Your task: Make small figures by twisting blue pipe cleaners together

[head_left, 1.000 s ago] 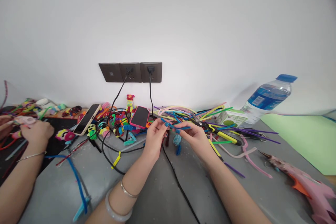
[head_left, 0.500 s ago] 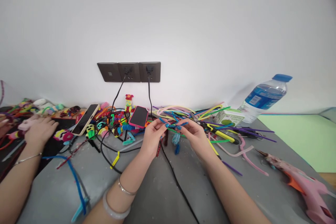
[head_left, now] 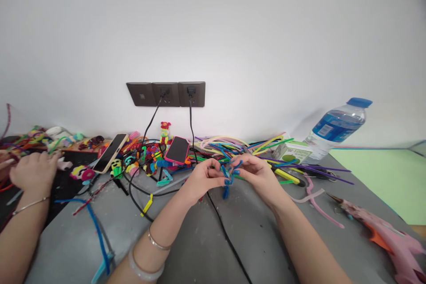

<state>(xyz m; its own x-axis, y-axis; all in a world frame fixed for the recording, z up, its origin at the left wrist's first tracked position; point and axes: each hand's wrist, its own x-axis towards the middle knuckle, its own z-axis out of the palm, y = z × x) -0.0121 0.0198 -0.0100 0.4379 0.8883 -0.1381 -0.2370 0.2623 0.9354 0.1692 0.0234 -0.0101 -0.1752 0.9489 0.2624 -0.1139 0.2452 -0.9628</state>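
Note:
My left hand (head_left: 202,180) and my right hand (head_left: 257,174) meet over the grey table (head_left: 199,248), fingers pinched around a blue pipe cleaner (head_left: 226,176) bent between them. Its loose end hangs down toward the table. Just behind my hands lies a heap of coloured pipe cleaners (head_left: 233,146). A black cable (head_left: 226,235) runs under my hands toward me.
Another person's hand (head_left: 31,172) works at the far left among craft pieces. Two phones (head_left: 111,152) (head_left: 177,149) lie near a wall socket (head_left: 166,93). Yellow-handled pliers (head_left: 286,175), a green box (head_left: 293,152), a water bottle (head_left: 336,126) and a pink glue gun (head_left: 389,237) sit right.
My hands came slightly nearer and lower, and the blue pipe cleaner went from stretched straight between them to bent and bunched. The other person's hand at left shifted a little.

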